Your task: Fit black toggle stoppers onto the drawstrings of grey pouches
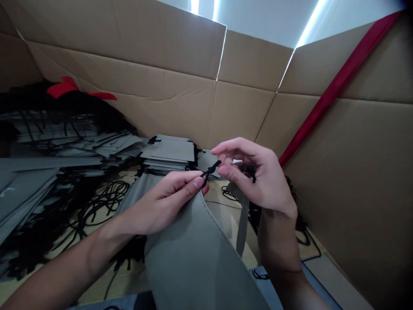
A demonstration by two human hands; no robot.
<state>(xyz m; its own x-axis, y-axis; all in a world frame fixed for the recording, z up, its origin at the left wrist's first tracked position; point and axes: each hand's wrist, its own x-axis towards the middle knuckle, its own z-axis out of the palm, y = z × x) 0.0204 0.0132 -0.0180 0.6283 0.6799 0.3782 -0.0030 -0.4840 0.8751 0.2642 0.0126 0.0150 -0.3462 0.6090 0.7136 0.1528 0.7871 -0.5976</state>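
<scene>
A grey paper bag (196,254) lies in front of me, its top edge raised toward my hands. My left hand (164,202) pinches that top edge together with a thin black cord (210,171). My right hand (254,176) pinches the other end of the same cord between thumb and forefinger, with more black cord bunched in its palm. Both hands meet just above the bag's rim, a few centimetres apart.
A neat stack of flat grey bags (169,155) sits behind my hands. Messier piles of grey bags (48,146) and loose black cords (93,211) cover the left. Brown cardboard walls (180,99) enclose the space; a red strip (335,86) runs diagonally along the right wall.
</scene>
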